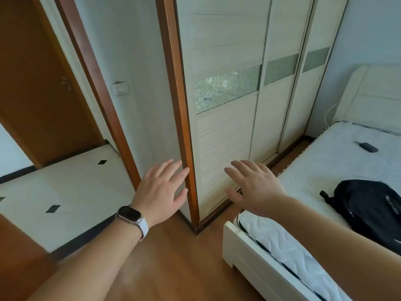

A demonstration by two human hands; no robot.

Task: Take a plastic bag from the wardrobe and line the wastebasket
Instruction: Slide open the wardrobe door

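The wardrobe (225,137) fills the middle of the view, its 3 sliding panels all drawn closed, so the plastic bag is not visible; presumably it lies behind them. No wastebasket shows either. Right of the wardrobe stands the bed (325,170), with a black backpack (368,205) near the mattress's right edge. A brown door (32,94) stands at far left.

Both hands are held out toward the wardrobe's near corner with fingers spread and nothing in them. The left hand (161,192), with a watch (129,215) on its wrist, is in front of the brown corner post. The right hand (253,187) hovers before the nearest panel; whether either touches the wardrobe is unclear.

This looks like step 1, opening the wardrobe. The next move calls for flat fingers on the nearest panel to slide it sideways.
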